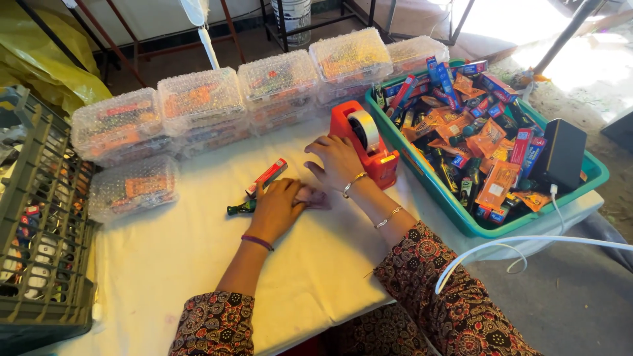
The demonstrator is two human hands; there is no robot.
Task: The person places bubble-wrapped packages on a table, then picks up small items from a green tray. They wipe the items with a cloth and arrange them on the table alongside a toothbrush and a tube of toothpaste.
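My left hand [275,209] lies closed on the white table [165,264], pressing down on a small bubble-wrapped item [315,197] that pokes out to its right. A dark green small bottle [241,208] sticks out from under its fingers on the left. A red slim box [268,177] lies just beyond the hand. My right hand [337,161] rests flat with fingers spread beside the orange tape dispenser [366,140], touching the table and holding nothing.
A row of bubble-wrapped bundles [198,105] lines the table's far edge, with one more [132,186] at the left. A teal tub [471,223] at the right holds several small boxes and packets and a black power bank [560,153] with a white cable. A grey crate [46,217] stands at the left.
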